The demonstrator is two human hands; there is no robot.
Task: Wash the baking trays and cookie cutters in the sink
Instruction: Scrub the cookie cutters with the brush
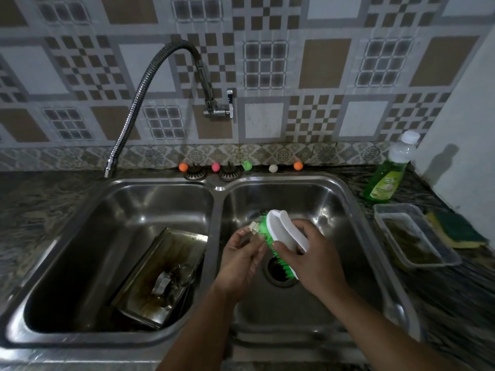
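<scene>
1. The right hand [312, 253] grips the white handle of a green-bristled scrub brush [285, 238] above the right basin of the double sink [219, 187].
2. The left hand [242, 257] pinches a small pale cookie cutter [254, 228] at its fingertips, pressed against the brush's bristles.
3. A stained baking tray [160, 274] leans tilted in the left basin, with metal cookie cutters [171, 277] lying in it.
4. A flexible faucet [139, 95] arches from the tiled wall, its spout ending above the left basin's rim.
5. On the tabletop [40, 204] to the right stand a green dish soap bottle [388, 175], a clear plastic container [416, 234] and a sponge [455, 230].
6. Small coloured balls [246, 165] line the back edge behind the sink.
</scene>
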